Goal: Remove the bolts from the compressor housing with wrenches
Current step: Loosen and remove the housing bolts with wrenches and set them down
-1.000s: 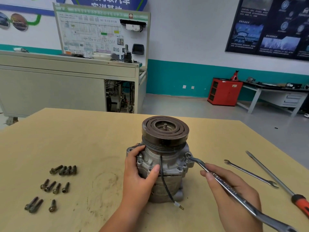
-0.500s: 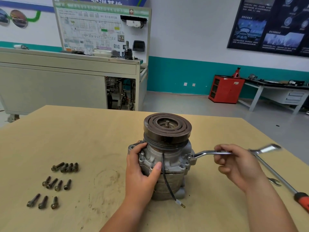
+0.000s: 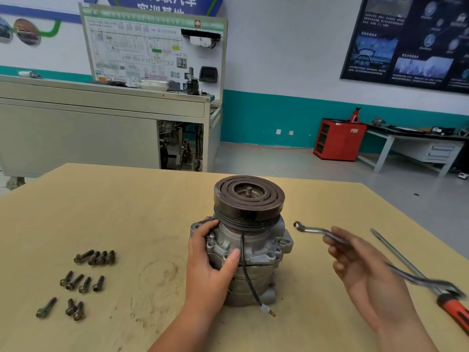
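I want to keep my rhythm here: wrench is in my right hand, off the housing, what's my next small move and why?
Probably set the ring end of the wrench onto the bolt in the right flange of the compressor housing. The right hand holds the wrench in the air beside the housing, that bolt sits in place, and the left hand grips the housing.

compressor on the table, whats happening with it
A person is unbolting it. The left hand steadies the compressor, which stands upright on the table. The right hand holds a wrench, with its ring end in the air beside the housing, on no bolt. Several loose bolts lie to the left.
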`<state>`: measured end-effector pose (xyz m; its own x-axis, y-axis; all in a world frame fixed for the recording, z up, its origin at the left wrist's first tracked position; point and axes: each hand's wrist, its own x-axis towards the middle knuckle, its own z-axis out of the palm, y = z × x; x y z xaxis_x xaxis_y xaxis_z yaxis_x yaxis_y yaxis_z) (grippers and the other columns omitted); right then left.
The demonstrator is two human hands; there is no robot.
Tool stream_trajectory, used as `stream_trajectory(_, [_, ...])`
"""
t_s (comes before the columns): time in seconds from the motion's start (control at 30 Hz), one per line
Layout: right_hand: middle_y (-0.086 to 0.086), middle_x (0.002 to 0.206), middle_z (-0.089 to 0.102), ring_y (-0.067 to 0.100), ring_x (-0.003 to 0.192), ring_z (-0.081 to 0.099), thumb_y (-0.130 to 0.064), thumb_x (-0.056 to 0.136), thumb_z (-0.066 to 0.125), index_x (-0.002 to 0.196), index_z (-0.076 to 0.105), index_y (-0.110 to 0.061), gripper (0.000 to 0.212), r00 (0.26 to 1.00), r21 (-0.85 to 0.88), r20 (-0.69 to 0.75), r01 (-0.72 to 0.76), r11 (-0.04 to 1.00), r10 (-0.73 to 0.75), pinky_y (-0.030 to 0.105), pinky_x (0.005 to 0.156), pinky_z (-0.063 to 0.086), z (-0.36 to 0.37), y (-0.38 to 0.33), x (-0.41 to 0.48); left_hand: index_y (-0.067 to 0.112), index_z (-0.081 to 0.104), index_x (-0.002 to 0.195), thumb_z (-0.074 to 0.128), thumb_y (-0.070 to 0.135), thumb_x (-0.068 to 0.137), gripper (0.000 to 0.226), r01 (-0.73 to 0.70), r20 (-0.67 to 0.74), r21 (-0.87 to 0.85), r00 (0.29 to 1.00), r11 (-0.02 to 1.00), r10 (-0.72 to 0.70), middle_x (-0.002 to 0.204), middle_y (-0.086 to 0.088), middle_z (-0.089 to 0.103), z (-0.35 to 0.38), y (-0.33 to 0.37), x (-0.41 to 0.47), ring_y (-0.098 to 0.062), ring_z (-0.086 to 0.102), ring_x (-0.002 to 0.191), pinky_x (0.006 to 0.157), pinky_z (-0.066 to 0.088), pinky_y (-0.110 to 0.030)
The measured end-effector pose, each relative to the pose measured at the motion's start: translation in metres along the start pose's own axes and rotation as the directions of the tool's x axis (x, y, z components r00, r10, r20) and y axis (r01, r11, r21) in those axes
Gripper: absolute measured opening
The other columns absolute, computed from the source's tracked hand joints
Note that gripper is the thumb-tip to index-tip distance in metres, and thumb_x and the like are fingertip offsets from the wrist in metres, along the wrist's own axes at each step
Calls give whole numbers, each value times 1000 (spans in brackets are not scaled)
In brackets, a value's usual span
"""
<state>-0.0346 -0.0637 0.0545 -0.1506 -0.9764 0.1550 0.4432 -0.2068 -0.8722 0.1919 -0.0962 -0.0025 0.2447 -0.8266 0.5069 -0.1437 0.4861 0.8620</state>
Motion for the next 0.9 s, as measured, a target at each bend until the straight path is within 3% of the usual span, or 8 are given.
stream_trajectory(0.07, [10,85,75,11,70,68,-15,80,55,87,78,-21,25,988,-248,-51,130,960,-147,15,55,51,7,6,-20,43,46,113,57,52,64,51,-2,0,0,1000,1000,2,121,12,53,0,0,0,1,53,110,85,39,-4])
stream_trajectory(0.13, [6,83,75,12,70,69,-4,87,54,86,77,-27,33,957,-383,-79,230,895,-280,15,58,53,19,14,-30,42,46,113,57,53,64,52,-2,2,0,1000,1000,2,122,11,53,0,-1,1,0,53,110,86,39,-4])
stream_trajectory(0.2, [5,81,75,12,69,69,2,90,49,82,77,-28,42,940,-375,-109,262,889,-323,15,59,54,30,19,-34,43,45,113,57,53,63,52,-1,3,-1,1000,1000,1,121,10,54,0,0,1,-1,54,110,86,39,-5])
stream_trajectory(0.3, [6,82,75,12,73,71,2,87,53,80,77,-27,38,941,-332,-127,257,908,-313,15,63,54,39,22,-37,43,46,112,57,53,63,51,-2,2,-4,1000,1000,2,121,9,54,0,0,1,-1,54,109,85,39,-5])
stream_trajectory(0.6, [-1,77,75,12,71,71,-8,83,62,85,74,-23,19,941,-506,-74,250,826,-330,15,64,55,40,24,-45,43,46,113,57,52,63,52,6,10,-14,1000,1000,-6,122,6,55,-1,1,0,-3,55,110,86,40,-6])
stream_trajectory(0.67, [1,74,75,12,67,71,-4,86,58,82,74,-21,24,943,-535,-43,258,805,-330,16,62,55,41,19,-40,44,46,113,57,52,63,52,11,16,-15,1000,1000,-11,122,5,55,-1,1,0,-6,55,112,88,41,-8])
stream_trajectory(0.77, [12,68,72,15,55,67,8,90,45,68,75,-11,42,975,-471,-36,175,865,-217,19,53,54,33,4,-20,44,46,112,57,52,63,51,12,14,-9,1000,1000,-12,122,5,55,-1,0,0,-7,55,112,88,40,-8])
stream_trajectory(0.9, [13,57,66,13,43,56,-2,87,33,60,75,-11,50,990,-345,10,-130,930,142,20,40,45,14,-15,26,44,46,113,58,51,63,51,9,10,-11,1000,1000,-9,121,6,55,0,1,0,-3,55,110,86,40,-6])
